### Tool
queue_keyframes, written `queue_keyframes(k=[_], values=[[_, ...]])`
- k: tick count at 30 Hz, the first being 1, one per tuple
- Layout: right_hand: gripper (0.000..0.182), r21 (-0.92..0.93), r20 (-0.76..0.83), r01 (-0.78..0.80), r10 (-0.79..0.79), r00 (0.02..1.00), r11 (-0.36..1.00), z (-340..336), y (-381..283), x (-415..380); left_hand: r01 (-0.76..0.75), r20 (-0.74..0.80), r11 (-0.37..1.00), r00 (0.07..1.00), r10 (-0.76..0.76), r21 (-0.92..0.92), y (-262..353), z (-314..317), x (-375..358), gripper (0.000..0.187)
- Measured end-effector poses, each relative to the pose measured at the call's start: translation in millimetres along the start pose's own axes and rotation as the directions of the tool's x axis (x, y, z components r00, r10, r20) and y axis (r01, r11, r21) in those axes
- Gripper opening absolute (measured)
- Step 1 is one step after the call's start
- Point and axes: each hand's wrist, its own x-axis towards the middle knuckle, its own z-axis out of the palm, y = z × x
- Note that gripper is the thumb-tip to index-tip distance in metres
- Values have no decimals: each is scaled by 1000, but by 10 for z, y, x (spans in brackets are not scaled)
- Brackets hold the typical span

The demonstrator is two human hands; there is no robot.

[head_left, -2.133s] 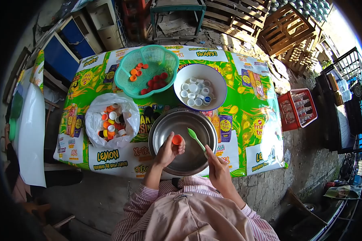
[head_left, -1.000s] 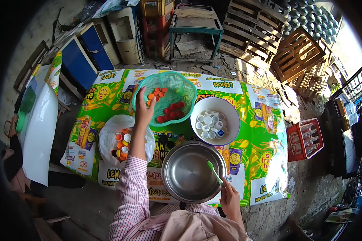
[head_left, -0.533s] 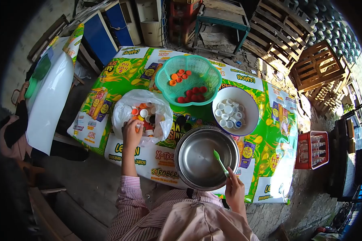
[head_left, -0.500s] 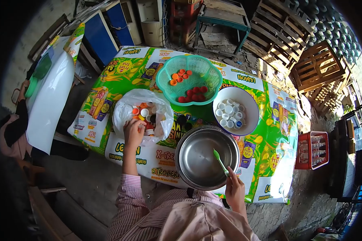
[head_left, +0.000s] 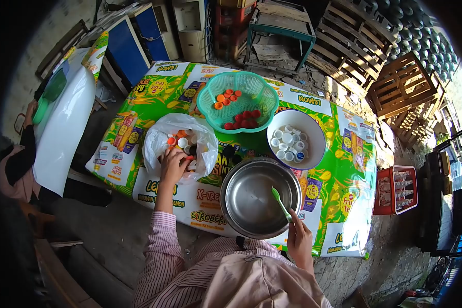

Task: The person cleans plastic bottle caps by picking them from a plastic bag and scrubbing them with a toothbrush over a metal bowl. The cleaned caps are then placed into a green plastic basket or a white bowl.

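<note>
Left hand [head_left: 174, 163]: on my feed, moved from the green basket [head_left: 262, 96] to the plastic bag [head_left: 156, 139]; fingers bent down among mixed caps [head_left: 183, 142], so I cannot tell whether they grip one. Right hand [head_left: 299, 233]: closed round the near end of a slim green tool [head_left: 281, 204], apparently to leave its far end free over the steel basin [head_left: 245, 192]. Basket: orange caps [head_left: 220, 98] apart from red caps [head_left: 246, 123], seemingly grouped by colour. White bowl [head_left: 314, 134]: mostly white caps [head_left: 287, 138].

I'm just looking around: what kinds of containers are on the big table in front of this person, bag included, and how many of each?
Green plastic basket: 1
White bowl: 1
Metal basin: 1
White plastic bag: 1
Total: 4
</note>
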Motion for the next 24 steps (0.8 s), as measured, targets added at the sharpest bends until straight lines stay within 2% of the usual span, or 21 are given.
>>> queue_keyframes(k=[2, 3, 4, 5, 7, 9, 10, 12, 13, 16, 18, 19, 22, 24], values=[[42, -1, -16, -17, 17, 1000, 1000, -22, -11, -10, -40, -111, 993, 993, 28, -113, -30, -43, 30, 12], [42, -2, -20, -34, 34, 999, 999, -44, -25, -14, 191, 41, 947, 982, -187, -259, 94, -168, 56, 13], [42, 8, -59, -18, 19, 998, 1000, -35, 19, -22, 175, 19, 922, 984, -179, -345, 182, -212, 57, 10], [41, 39, -27, -98, 99, 995, 994, -37, 66, -37, 158, -7, 891, 984, -177, -427, 263, -258, 53, 8], [40, 57, -88, -86, 91, 992, 995, -59, 76, -24, 158, 76, 715, 986, -145, -681, 527, -288, 11, 1], [40, 60, -102, -91, 96, 990, 994, -88, 82, -11, 219, 207, 594, 974, -90, -774, 772, -263, -60, 2], [41, 67, -115, -83, 90, 989, 994, -98, 84, -9, 306, 338, 569, 940, -52, -763, 924, -303, -79, 5], [41, 79, -124, -97, 106, 987, 992, -96, 84, -12, 400, 452, 441, 892, 15, -804, 1247, -266, -145, 10], [41, 92, -129, -100, 112, 985, 991, -93, 80, -19, 405, 497, 517, 866, 47, -754, 1351, -234, -173, 13], [40, 84, -132, -105, 116, 984, 991, -74, 52, -39, 406, 546, 515, 824, 152, -755, 1634, -107, -198, 15], [40, 88, -103, -124, 133, 986, 988, -84, 31, -51, 296, 538, 599, 797, 274, -744, 1732, 48, -215, 14], [40, 87, -106, -130, 139, 985, 988, -77, 39, -60, 296, 541, 598, 794, 280, -745, 1796, 96, -226, 14], [41, 64, -148, -70, 79, 986, 996, -66, 68, -68, 92, 412, 639, 831, 373, -764, 1910, 304, -249, 18], [41, 72, -135, -86, 95, 986, 994, -75, 69, -68, 98, 462, 664, 792, 399, -741, 1937, 437, -217, 17]])
